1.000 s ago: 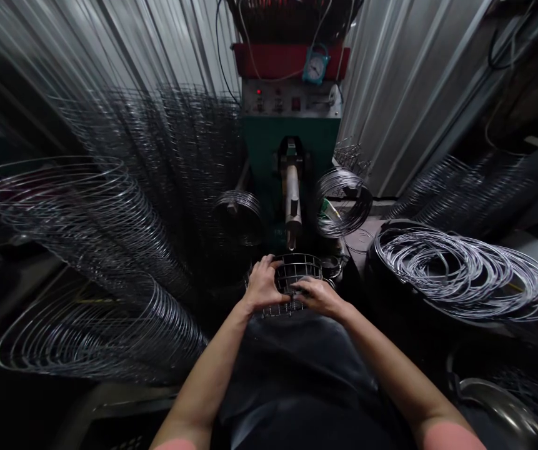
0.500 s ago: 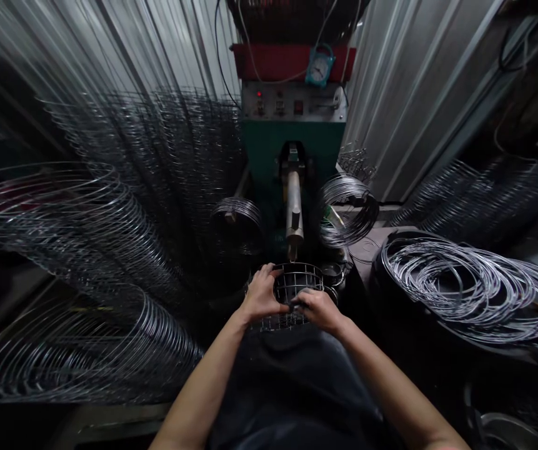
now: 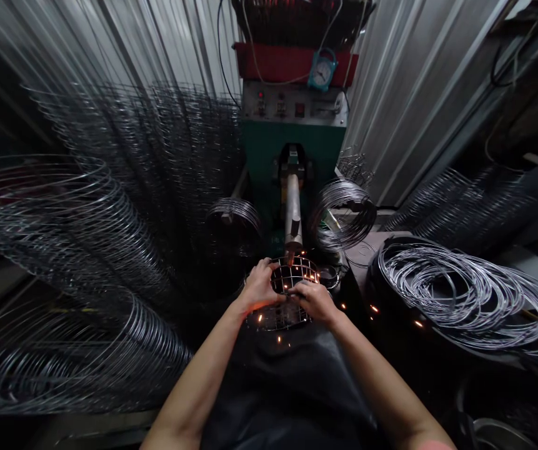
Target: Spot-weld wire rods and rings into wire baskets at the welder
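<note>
Clasping the wire basket (image 3: 295, 273) beneath the rod (image 3: 293, 209), the left hand (image 3: 258, 288) is curling round it; the right hand (image 3: 316, 300) is gripping its near side; sparks (image 3: 374, 309) are scattering below the rod.

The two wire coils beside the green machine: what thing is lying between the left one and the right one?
Between the left coil and the right coil is the metal arm of the green machine, seen in the head view.
</note>
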`<state>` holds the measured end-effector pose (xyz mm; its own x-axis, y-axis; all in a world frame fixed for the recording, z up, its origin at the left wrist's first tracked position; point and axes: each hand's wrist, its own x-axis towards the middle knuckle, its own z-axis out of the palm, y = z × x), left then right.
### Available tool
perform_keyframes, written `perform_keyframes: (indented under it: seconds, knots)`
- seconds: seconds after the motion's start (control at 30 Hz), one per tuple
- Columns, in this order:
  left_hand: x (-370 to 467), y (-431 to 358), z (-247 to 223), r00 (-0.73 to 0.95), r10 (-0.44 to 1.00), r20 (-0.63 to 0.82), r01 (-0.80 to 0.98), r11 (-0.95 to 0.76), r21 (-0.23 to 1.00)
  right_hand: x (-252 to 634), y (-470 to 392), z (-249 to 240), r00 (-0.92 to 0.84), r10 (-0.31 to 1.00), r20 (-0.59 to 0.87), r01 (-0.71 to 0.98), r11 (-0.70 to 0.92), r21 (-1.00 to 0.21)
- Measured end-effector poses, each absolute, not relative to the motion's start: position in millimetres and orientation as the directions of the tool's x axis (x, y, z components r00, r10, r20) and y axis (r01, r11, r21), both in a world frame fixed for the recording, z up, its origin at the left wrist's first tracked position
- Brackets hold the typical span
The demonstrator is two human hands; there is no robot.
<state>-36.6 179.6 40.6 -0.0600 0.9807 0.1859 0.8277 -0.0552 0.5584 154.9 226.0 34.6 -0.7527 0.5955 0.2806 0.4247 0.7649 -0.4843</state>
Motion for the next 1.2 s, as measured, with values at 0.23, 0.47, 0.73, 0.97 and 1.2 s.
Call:
perform_keyframes:
  seconds: [0.23,0.47,0.73,0.97,1.2]
  knots:
    - [-39,196,43,-0.122,0.976,0.182,0.830,0.000,0.558,147,238,30,-0.705,0.647,0.291,0.500,0.744,-0.443]
    - [-43,206,42,-0.157,0.968,0.194,0.822,0.019,0.569,142,234,38,-0.564,0.743,0.360,0.514,0.657,-0.552]
    - [-50,217,42,-0.223,0.957,0.184,0.808,0.076,0.584,196,184,0,-0.335,0.916,-0.221,0.158,-0.177,-0.972]
    - [-54,231,50,-0.278,0.951,0.132,0.782,0.144,0.607,228,177,-33,-0.252,0.810,-0.529,-0.230,-0.581,-0.781]
    - [-57,226,58,-0.229,0.973,0.038,0.807,0.168,0.567,247,167,-28,-0.188,0.904,-0.383,-0.056,-0.399,-0.915]
